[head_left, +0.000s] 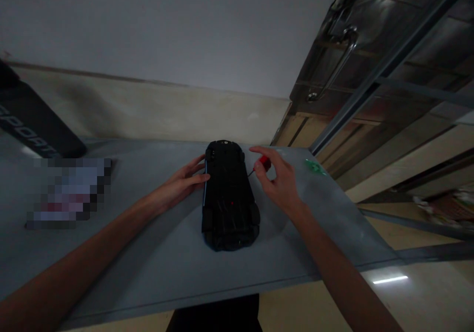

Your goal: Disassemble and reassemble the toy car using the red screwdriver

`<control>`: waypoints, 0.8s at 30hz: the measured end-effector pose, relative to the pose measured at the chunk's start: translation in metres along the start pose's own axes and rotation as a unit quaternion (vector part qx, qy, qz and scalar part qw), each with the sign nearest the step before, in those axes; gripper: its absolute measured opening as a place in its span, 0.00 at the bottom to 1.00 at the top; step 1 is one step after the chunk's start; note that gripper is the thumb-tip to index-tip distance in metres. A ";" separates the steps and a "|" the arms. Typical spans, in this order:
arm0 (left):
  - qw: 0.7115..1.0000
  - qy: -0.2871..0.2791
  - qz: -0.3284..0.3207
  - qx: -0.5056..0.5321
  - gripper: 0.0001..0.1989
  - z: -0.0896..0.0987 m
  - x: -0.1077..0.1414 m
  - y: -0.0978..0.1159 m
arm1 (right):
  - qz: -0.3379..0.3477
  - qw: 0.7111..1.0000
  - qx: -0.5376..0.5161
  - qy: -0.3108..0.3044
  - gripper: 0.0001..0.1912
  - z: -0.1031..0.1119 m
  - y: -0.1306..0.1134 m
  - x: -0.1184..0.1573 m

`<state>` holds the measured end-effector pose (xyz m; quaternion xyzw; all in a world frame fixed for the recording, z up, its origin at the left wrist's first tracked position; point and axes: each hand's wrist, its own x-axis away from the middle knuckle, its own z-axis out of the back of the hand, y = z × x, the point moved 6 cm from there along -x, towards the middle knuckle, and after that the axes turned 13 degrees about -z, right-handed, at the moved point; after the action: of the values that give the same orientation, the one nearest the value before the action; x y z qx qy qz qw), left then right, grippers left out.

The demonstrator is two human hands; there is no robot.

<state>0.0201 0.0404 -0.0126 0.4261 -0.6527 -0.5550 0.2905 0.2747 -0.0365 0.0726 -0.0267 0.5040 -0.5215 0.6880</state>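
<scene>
A black toy car [229, 189] lies upside down on the grey table, its wheels and dark underside facing up. My left hand [187, 178] is against the car's left side, its thumb at the edge and its fingers along the flank. On the other side, my right hand [277, 176] pinches the red handle of a screwdriver [263, 163] between thumb and fingers, with the index finger stretched out. The screwdriver's thin shaft points down and left toward the car's right edge; whether its tip touches the car I cannot tell.
At the left lie a dark bottle [40, 120] lettered "SPORT" and a flat, pixelated object [70, 191]. A small green item [314, 166] rests near the table's [166, 268] right edge. A wall stands behind; a metal frame [388, 65] and door handle [335, 68] are at right.
</scene>
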 end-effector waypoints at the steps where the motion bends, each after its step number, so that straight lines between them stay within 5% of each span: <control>1: 1.000 -0.003 -0.002 0.002 0.49 0.000 0.000 0.000 | -0.001 1.000 0.000 -0.004 0.16 0.000 0.000 0.000; 13: 1.000 0.013 0.019 0.009 0.56 0.001 -0.001 -0.003 | -0.014 1.000 -0.007 0.004 0.09 -0.001 0.001 -0.002; 24: 1.000 0.014 0.015 -0.002 0.52 0.002 0.001 -0.002 | -0.002 1.000 -0.014 0.008 0.13 -0.003 0.000 0.000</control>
<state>0.0182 0.0408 -0.0156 0.4235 -0.6534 -0.5463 0.3086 0.2727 -0.0348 0.0715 -0.0334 0.5165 -0.5158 0.6827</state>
